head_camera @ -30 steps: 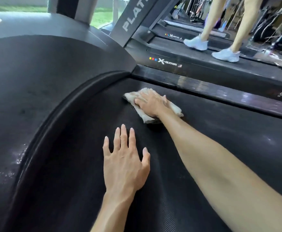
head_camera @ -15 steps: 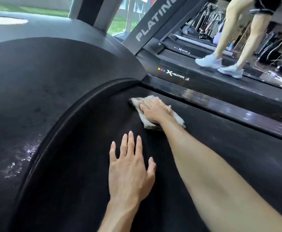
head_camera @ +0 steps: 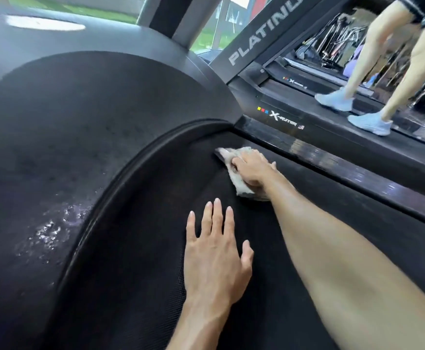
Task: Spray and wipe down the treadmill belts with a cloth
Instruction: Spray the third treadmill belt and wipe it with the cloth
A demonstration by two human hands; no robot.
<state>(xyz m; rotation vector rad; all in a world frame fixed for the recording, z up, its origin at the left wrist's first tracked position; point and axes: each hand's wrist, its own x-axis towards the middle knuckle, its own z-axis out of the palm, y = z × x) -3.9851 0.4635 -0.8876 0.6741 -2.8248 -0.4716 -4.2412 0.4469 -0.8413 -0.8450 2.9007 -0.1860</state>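
The black treadmill belt (head_camera: pixel 135 261) fills the lower middle of the head view. A crumpled off-white cloth (head_camera: pixel 241 188) lies on it near the front right corner, close to the motor cover's curved edge. My right hand (head_camera: pixel 253 168) lies on top of the cloth, fingers curled over it and pressing it to the belt. My left hand (head_camera: pixel 214 251) rests flat on the belt nearer to me, fingers straight and slightly spread, holding nothing. No spray bottle is in view.
The dark motor cover (head_camera: pixel 67 135) rises on the left, with wet droplets (head_camera: pixel 49 231) near its lower edge. A glossy side rail (head_camera: pixel 332 160) borders the belt on the right. Beyond it a person in light shoes (head_camera: pixel 368 121) walks on the neighbouring treadmill, behind its upright (head_camera: pixel 264 31).
My right hand and the cloth stay near the belt's front right corner while my view tilts up slightly. The left hand stays flat. The neighbour's feet step along their belt.
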